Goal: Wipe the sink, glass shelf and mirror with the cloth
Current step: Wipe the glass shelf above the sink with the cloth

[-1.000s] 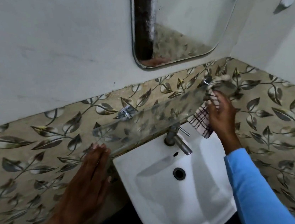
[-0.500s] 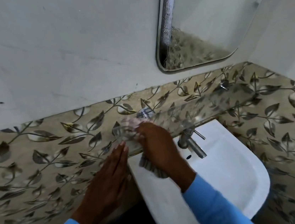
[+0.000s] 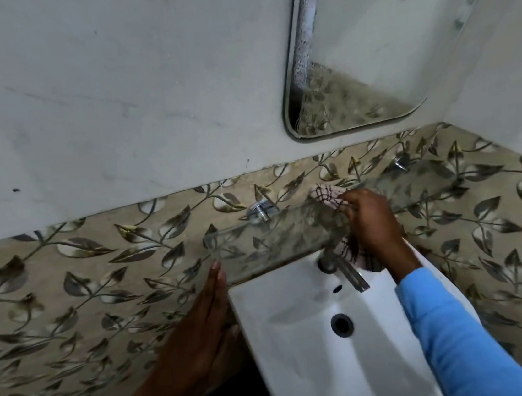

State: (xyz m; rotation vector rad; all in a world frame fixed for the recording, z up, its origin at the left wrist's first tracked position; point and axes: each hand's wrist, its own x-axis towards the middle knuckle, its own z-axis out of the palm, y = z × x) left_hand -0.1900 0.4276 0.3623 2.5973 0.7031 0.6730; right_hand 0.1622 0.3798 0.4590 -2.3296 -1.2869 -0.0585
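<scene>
Cloth (image 3: pixel 327 197) lies on the glass shelf (image 3: pixel 268 239), held in the right hand's (image 3: pixel 371 227) grip. Left hand (image 3: pixel 200 333) rests flat and spread on the tiled wall (image 3: pixel 85 301).

My right hand (image 3: pixel 373 226) covers the middle of the cloth (image 3: pixel 327 197); beyond it, the mirror (image 3: pixel 383 51) runs off the top edge, and the sink (image 3: pixel 303 340) is cropped below.
</scene>
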